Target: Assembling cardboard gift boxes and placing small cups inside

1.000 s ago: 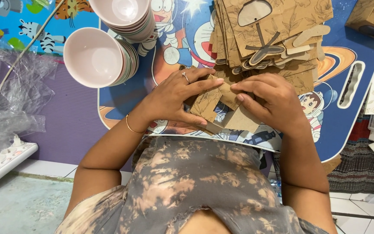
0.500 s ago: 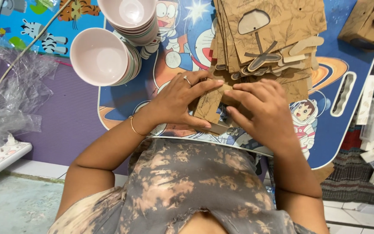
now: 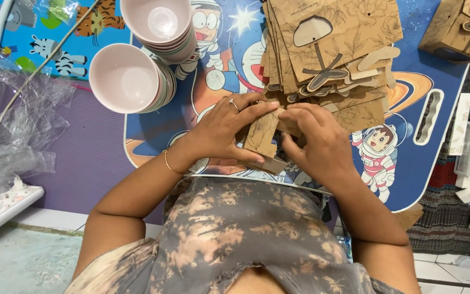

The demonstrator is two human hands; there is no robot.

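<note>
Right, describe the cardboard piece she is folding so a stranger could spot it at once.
Start at the blue cartoon-printed lap table. Near its front edge, the left hand and right hand meet. Between them sits the brown cardboard piece, bent up on edge, unlike the flat stack of cardboard sheets beyond it.

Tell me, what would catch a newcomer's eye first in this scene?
Probably the two hands at the centre, the left hand and right hand, both gripping a brown cardboard piece over a bright blue cartoon table. Just beyond them lies a pile of matching brown cardboard sheets, and to the left stand stacked pink bowls.
</note>
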